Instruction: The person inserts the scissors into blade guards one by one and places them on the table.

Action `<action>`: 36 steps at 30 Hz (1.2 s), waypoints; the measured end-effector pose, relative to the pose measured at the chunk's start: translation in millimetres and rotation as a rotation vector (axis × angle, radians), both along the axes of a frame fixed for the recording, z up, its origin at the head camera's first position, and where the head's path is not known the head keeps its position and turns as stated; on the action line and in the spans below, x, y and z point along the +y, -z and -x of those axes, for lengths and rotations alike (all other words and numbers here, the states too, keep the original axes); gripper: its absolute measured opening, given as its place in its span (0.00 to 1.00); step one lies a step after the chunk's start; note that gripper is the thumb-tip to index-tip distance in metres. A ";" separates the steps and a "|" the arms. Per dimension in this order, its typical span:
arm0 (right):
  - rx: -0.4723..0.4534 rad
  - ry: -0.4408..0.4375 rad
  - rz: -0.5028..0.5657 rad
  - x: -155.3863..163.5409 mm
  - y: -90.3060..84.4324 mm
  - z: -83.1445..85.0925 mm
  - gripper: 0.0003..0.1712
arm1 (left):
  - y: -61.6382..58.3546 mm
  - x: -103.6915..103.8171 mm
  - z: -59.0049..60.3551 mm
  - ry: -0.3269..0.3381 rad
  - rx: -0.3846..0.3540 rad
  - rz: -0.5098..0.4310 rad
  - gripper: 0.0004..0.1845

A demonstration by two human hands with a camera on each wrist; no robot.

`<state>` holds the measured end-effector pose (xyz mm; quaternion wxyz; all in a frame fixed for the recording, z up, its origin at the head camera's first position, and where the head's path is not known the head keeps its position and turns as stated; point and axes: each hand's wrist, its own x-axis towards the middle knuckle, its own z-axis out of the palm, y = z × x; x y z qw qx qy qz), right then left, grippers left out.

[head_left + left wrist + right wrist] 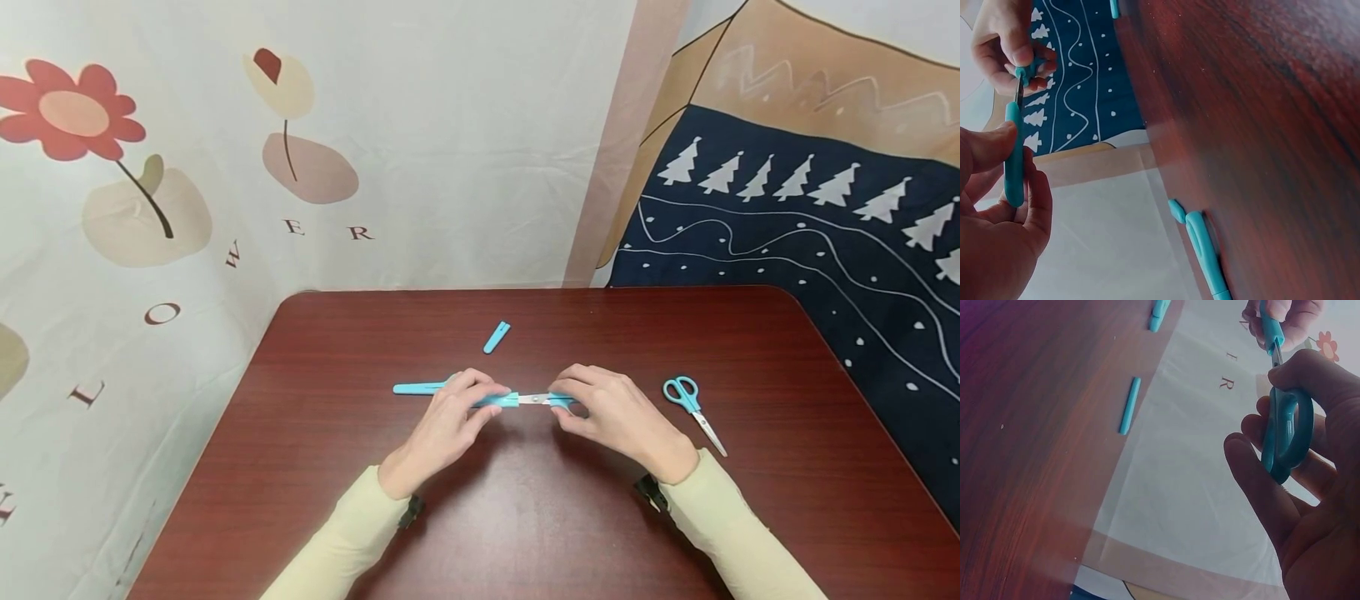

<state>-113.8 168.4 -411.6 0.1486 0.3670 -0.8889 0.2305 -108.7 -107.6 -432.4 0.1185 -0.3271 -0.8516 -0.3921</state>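
Both hands are over the middle of the table, holding one pair of blue-handled scissors (534,399) level between them. My left hand (450,421) pinches a slim blue blade cover (1015,156) between thumb and fingers. The cover sits over the tip end of the blades, and a short stretch of bare metal with the pivot shows beside it. On the other end, my right hand (618,412) grips the scissors' handles (1285,431), thumb close to the pivot. The blade tips are hidden inside the cover.
Behind the hands lies a loose blue blade cover (497,337). A second pair of blue-handled scissors (693,408), blades bare, rests at the right. Left of centre is a covered blue pair (416,388), partly hidden by the left hand. Printed cloth hangs behind the dark red table (337,333).
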 end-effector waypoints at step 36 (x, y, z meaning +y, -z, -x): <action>0.050 -0.035 -0.029 -7.4 -2.2 -2.1 0.14 | -4.8 4.2 -4.8 0.011 0.019 -0.002 0.14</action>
